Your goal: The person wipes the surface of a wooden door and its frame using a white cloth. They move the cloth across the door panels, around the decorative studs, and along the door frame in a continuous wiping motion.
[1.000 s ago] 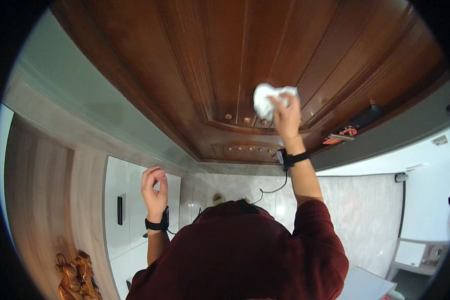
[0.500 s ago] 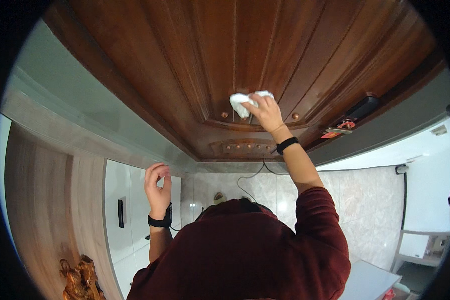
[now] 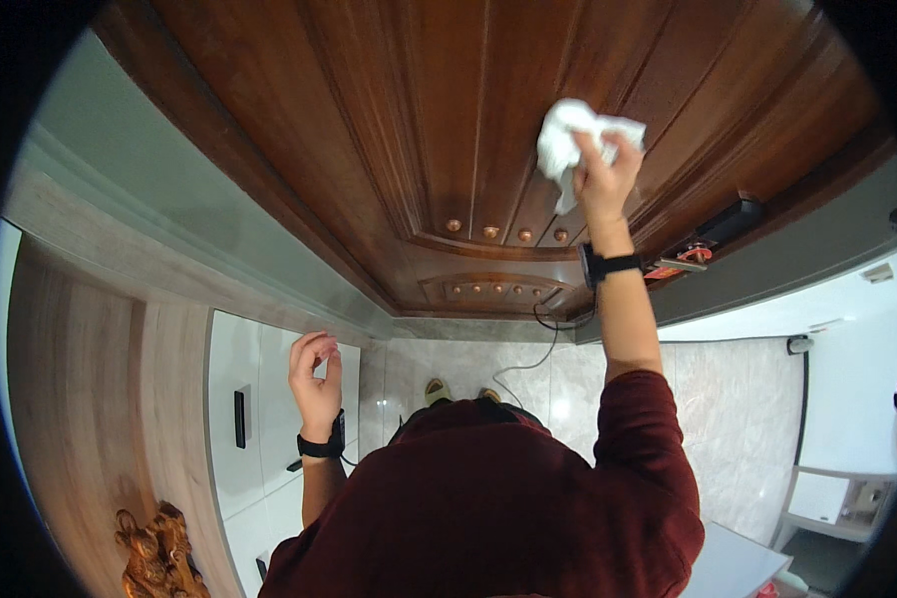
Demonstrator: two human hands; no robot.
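Note:
A crumpled white cloth [image 3: 565, 140] is gripped between the thumb and fingers of my right hand [image 3: 608, 184]. It lies against the panelled brown wooden door [image 3: 399, 110], above a row of round copper-coloured studs [image 3: 525, 234], one loose corner hanging down. My left hand [image 3: 315, 384] is raised beside the white cabinet, empty, its fingers loosely curled and its thumb apart from them. Both wrists wear black bands.
A dark door handle with lock [image 3: 728, 221] and a red tag sits right of my right wrist. A cable [image 3: 533, 364] hangs down toward the tiled floor. At left are white cabinet doors [image 3: 239, 369] and a carved wooden figure [image 3: 159, 558].
My right hand has slid up and to the right across the door with the cloth, uncovering more of the stud row. My left hand stays nearly where it was.

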